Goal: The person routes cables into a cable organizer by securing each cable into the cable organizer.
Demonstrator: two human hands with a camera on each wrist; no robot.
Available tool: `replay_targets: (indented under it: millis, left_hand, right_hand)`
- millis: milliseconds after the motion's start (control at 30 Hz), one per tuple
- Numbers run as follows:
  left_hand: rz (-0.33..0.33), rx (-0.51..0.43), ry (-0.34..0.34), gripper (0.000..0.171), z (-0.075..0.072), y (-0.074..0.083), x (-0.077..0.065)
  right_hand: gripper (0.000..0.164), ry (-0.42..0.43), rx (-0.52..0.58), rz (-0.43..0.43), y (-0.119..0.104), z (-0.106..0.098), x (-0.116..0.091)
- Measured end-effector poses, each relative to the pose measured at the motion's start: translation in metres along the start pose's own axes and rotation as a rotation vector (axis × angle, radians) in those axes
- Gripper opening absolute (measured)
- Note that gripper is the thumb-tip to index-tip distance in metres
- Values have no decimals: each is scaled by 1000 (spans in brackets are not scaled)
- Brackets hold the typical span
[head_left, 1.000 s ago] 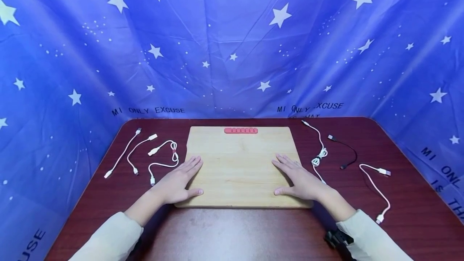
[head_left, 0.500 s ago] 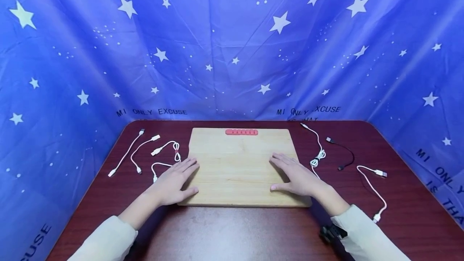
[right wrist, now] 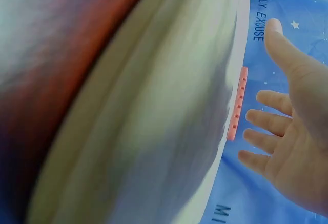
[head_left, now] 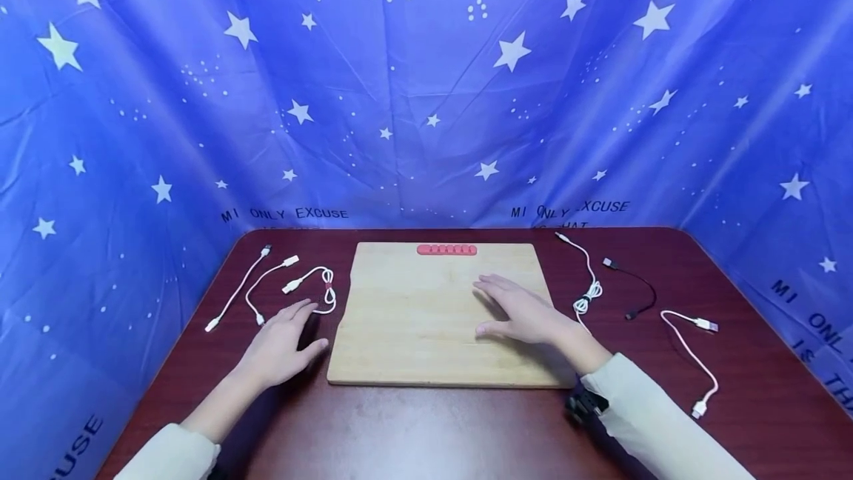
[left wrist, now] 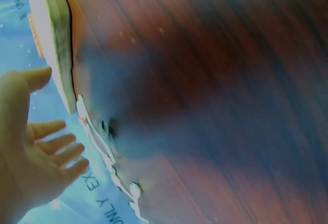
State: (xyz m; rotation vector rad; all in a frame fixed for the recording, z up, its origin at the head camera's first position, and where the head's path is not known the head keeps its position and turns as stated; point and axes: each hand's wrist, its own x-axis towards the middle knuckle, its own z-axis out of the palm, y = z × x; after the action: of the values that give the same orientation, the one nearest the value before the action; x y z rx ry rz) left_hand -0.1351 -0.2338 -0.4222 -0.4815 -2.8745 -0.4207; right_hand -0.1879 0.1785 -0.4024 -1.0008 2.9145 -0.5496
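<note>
A wooden board (head_left: 426, 317) lies in the middle of the table, with a red slotted strip (head_left: 446, 250) at its far edge. My left hand (head_left: 280, 347) hovers left of the board, fingers extended and holding nothing. Near its fingertips is a white USB cable with a red tie (head_left: 329, 284); the hand hides this cable's lower end. Over the right half of the board, my right hand (head_left: 523, 313) is spread with nothing in it. The right wrist view shows that hand (right wrist: 287, 126) raised above the board, apart from the red strip (right wrist: 237, 103).
Two more white cables (head_left: 238, 287) lie at the left. On the right are a bundled white cable (head_left: 588, 298), a short black cable (head_left: 641, 280) and another white cable (head_left: 696, 354). A blue star-patterned curtain (head_left: 426, 95) surrounds the table's back and sides.
My left hand has moved off the board's left edge, leftward toward the tied cable. The right hand has shifted left, further over the board. The head view has tilted slightly.
</note>
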Motion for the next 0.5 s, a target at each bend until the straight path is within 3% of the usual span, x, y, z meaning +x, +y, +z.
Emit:
replay_targets:
  millis: [300, 500]
  left_hand:
    - [-259, -45, 18, 57, -11, -19, -2]
    - [-330, -122, -15, 50, -12, -26, 2]
  right_hand:
    - [76, -62, 26, -17, -11, 2, 34]
    - [73, -108, 29, -45, -20, 2, 60]
